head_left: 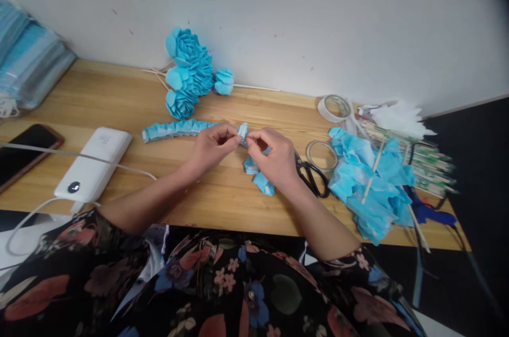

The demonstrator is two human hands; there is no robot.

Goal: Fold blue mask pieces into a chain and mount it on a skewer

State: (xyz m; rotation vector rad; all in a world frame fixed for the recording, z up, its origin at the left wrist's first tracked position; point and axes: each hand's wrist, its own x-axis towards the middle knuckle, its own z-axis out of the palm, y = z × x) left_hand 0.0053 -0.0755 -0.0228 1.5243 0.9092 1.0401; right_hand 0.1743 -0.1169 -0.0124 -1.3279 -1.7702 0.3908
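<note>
Between my two hands is a small light-blue piece [243,130], pinched by the fingertips of my left hand [214,147] and my right hand [272,154]. Behind and left of my left hand lies a long row of folded blue pieces [175,129], its right end partly hidden by that hand. A couple of loose blue pieces [263,184] rest on the wooden table just below my right hand. Black-handled scissors [314,178] lie to the right of it, with their blades partly hidden.
Blue flowers [186,74] on sticks stand at the back. Tape rolls [334,109], crumpled blue sheets [369,183] and green-white packets [431,167] crowd the right. At left are a phone [27,151], a white power bank [95,162], a cable and packed masks [32,55].
</note>
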